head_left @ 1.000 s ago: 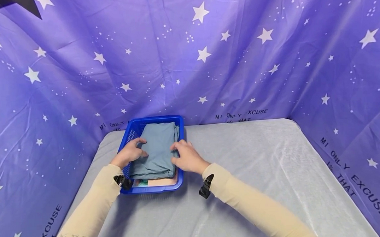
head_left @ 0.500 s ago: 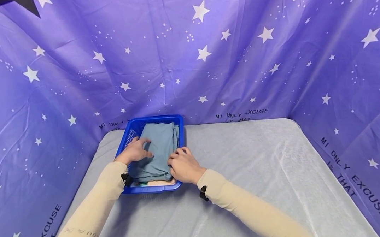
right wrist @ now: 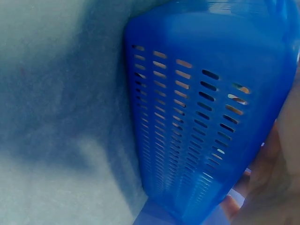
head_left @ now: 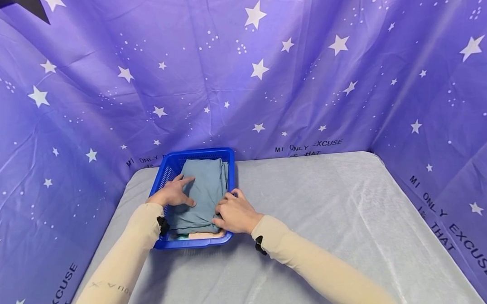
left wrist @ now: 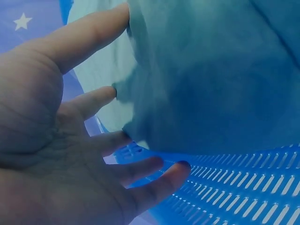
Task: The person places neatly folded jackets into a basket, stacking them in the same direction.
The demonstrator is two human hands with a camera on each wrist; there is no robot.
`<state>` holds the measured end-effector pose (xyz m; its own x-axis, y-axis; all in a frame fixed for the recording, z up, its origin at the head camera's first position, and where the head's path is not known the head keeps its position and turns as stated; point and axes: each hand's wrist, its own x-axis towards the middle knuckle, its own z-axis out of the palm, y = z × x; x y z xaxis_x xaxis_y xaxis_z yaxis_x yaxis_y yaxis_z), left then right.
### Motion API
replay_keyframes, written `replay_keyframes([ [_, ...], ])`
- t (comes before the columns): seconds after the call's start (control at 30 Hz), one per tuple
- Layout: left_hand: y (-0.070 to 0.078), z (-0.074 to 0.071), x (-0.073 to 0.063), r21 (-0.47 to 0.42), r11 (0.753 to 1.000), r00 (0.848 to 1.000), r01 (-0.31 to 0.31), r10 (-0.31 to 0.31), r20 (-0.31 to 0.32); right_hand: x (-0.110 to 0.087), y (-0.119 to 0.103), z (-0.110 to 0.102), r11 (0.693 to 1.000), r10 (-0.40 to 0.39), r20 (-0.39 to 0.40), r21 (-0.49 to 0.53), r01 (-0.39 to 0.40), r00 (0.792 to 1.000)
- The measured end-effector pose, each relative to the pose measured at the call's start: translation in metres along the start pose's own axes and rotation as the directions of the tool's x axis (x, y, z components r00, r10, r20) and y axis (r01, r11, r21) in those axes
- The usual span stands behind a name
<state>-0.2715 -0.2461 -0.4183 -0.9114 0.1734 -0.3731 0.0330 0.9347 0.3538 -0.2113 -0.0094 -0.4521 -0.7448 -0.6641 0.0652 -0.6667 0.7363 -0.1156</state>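
A folded grey-blue garment (head_left: 204,181) lies on top in a blue plastic basket (head_left: 194,243). My left hand (head_left: 173,192) reaches over the basket's left rim, fingers spread and thumb on the cloth. In the left wrist view, that hand's fingertips (left wrist: 112,93) meet the garment's side, and the lower fingers extend in front of the slotted wall. At the right rim, my right hand (head_left: 237,213) bends its fingers over the garment's near right corner, with the thumb on top. The right wrist view shows mostly the basket's outer wall (right wrist: 187,93), with part of the hand (right wrist: 265,183) behind the rim.
Peach-coloured cloth (head_left: 206,235) and a bit of green show under the garment at the basket's near end. The basket stands at the back left of a table with a grey cover (head_left: 319,212). Purple star-printed curtains (head_left: 207,81) enclose the table.
My right hand has moved down along the right rim towards the near corner, its fingers bending over the garment. My left hand has moved slightly inward over the cloth. The basket stays in place.
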Motion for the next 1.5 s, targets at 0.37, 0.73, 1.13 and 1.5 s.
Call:
replay_keyframes([
  [0.37,-0.005,0.002,0.002,-0.041,0.999,1.0,-0.026,0.027,0.015,0.003,0.001,-0.002,1.0,0.003,0.042,0.009,-0.004,0.999],
  [0.73,0.013,-0.001,-0.001,-0.043,0.999,0.999,-0.032,0.032,-0.001,-0.01,0.027,-0.004,0.956,-0.079,-0.037,0.281,0.086,0.996],
  [1.13,0.043,-0.011,-0.027,-0.044,0.983,0.969,-0.179,0.169,-0.179,-0.042,0.084,-0.021,0.735,0.208,-0.183,0.677,-0.03,0.961],
  [1.5,0.062,0.002,-0.024,-0.061,0.963,0.795,-0.263,0.181,-0.579,-0.072,0.141,-0.028,0.711,0.434,-0.241,0.683,-0.166,0.868],
])
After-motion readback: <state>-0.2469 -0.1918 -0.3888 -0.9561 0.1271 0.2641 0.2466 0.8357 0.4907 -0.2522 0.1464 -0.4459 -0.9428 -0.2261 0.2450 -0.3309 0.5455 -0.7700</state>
